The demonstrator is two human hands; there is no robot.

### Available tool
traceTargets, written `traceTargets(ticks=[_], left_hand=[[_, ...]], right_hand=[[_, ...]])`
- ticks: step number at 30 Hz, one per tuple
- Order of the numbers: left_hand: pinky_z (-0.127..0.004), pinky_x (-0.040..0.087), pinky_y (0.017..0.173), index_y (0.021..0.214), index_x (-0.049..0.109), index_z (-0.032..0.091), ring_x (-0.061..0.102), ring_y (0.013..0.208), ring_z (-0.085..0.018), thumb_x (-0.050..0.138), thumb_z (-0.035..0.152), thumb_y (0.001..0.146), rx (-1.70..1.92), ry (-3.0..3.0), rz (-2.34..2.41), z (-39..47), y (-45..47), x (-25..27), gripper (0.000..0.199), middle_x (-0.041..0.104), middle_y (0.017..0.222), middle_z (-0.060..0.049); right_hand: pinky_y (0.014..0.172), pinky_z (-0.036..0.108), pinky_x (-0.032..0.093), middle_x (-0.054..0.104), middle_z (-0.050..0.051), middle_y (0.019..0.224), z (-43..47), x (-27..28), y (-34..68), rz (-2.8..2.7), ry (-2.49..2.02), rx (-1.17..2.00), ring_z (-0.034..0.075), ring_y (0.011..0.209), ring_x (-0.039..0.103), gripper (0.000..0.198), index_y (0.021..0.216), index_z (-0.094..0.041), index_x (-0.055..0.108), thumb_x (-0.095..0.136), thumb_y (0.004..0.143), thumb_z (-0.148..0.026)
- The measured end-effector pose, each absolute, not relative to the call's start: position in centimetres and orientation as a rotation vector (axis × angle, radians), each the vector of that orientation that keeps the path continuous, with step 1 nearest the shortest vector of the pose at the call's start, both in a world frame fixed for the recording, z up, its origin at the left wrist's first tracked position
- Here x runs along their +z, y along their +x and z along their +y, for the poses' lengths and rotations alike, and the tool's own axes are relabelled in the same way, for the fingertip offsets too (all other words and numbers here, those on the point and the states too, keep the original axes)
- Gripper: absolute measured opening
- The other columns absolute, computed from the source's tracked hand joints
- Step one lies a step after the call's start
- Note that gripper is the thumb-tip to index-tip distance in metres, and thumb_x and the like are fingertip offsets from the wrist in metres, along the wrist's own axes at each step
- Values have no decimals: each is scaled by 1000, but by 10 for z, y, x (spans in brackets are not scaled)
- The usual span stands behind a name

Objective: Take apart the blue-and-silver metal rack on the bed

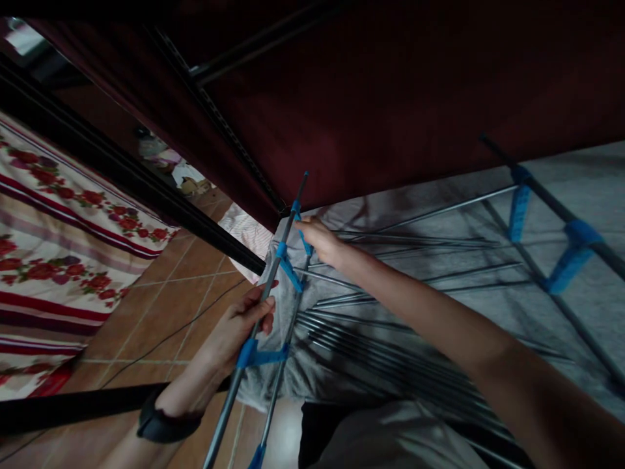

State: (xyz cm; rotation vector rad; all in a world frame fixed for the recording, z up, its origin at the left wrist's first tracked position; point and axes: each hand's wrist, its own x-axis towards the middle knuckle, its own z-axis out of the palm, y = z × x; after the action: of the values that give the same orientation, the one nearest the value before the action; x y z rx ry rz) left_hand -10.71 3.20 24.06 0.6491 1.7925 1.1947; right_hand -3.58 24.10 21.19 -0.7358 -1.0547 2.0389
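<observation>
My left hand (249, 316) is closed around a grey metal tube (228, 397), just above one of its blue plastic brackets (262, 355). A second, thinner tube (276, 384) runs alongside, joined to the first by several such brackets. Farther up the same frame, my right hand (319, 241) grips a blue bracket (303, 236) near the far end, its fingertips partly hidden. Under my right forearm, several loose metal rods (371, 339) lie on a grey blanket (439, 202).
Another tube frame with blue brackets (571, 257) rests at the right. Behind stands a dark red fabric panel (390, 130). A black metal post (146, 189) slants across the left, beside a floral cloth (63, 254). A thin cable (166, 337) crosses the tiled floor (161, 312).
</observation>
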Motion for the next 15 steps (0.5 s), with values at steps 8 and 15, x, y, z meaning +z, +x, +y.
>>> traceTargets(ticks=[8,15], left_hand=[[-23,37,47,144,48,14,48,48,-11,79,42,75,1084,1065,2042,28,-115,236,81,51,64,7],[-30,47,66,134,59,13,59,77,-19,81,36,64,933,1157,2193,77,-141,228,76,65,108,-10]], right_hand=[[88,34,50,71,4,90,236,125,130,-1640,-1106,1447,19,88,64,12,89,-22,67,58,83,-27],[94,47,52,64,10,98,263,13,231,-1581,-1592,882,24,88,63,30,102,-20,60,63,75,-34]])
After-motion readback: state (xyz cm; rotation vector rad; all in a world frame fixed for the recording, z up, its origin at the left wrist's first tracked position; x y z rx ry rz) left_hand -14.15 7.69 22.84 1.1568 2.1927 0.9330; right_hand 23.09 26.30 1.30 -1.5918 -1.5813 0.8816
